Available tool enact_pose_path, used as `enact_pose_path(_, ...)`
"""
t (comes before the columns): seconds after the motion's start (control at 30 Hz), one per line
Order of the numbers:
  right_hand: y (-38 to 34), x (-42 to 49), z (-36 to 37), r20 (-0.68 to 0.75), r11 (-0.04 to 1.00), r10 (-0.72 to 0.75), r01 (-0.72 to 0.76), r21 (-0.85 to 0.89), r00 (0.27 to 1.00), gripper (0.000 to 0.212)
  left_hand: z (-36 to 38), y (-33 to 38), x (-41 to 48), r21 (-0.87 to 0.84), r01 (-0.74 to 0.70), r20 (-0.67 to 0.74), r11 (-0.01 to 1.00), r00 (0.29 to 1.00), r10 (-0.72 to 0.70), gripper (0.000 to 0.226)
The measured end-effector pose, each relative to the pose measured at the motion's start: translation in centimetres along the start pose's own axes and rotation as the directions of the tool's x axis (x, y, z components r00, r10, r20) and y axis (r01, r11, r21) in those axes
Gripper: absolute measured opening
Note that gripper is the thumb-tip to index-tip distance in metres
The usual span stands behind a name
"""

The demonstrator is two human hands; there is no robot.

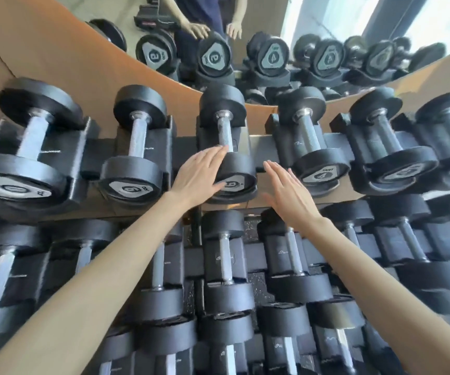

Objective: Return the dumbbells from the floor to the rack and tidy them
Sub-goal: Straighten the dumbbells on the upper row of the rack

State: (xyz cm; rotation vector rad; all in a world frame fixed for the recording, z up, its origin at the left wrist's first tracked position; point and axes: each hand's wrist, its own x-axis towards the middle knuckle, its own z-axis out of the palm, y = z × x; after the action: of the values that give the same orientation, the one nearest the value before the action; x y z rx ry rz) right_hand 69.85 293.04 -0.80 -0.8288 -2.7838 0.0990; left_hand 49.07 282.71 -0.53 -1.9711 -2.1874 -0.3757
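Note:
A black dumbbell with a steel handle [225, 131] lies in its cradle in the middle of the rack's top row [261, 150]. My left hand [201, 173] rests flat against the left side of its near head, fingers straight, fingertips near the handle. My right hand [286, 192] is flat with straight fingers just right of that head, in the gap before the neighbouring dumbbell [310, 142], and I cannot tell if it touches anything. Neither hand holds anything.
Black dumbbells fill the top row on both sides and the lower rows [226, 255] beneath my arms. A mirror [245, 36] behind the rack reflects the dumbbells and a person's hands. Brown wall panelling [83, 66] frames the mirror.

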Motion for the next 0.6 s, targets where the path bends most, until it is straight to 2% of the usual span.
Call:
enact_pose_path(0.1,-1.3,1.1,-0.9,-0.016,1.0,-0.029,0.029,0.008,0.999,0.066,0.8,0.0,0.5,-0.138,0.024,-0.005,0.99,1.0,-0.025,0.083)
enact_pose_path(0.23,-2.0,3.2,-1.0,0.018,0.996,-0.093,0.093,0.0,0.996,0.065,1.9,-0.1,0.0,-0.329,0.167,-0.04,0.929,0.981,-0.19,0.076)
enact_pose_path(0.4,-1.0,5.3,-1.3,0.101,0.993,-0.116,0.116,0.01,0.988,0.068,3.0,-1.3,-0.3,-0.46,0.287,0.062,0.84,0.954,-0.293,0.073)
enact_pose_path(0.5,-0.7,5.7,-1.2,0.134,0.99,-0.139,0.133,0.056,0.981,0.069,4.2,-1.9,-0.9,-0.557,0.388,0.131,0.734,0.914,-0.383,0.068)
enact_pose_path(0.6,-0.6,5.9,-0.9,0.138,0.988,-0.13,0.117,0.099,0.982,0.067,4.4,-2.1,-0.9,-0.627,0.411,0.157,0.661,0.898,-0.41,0.067)
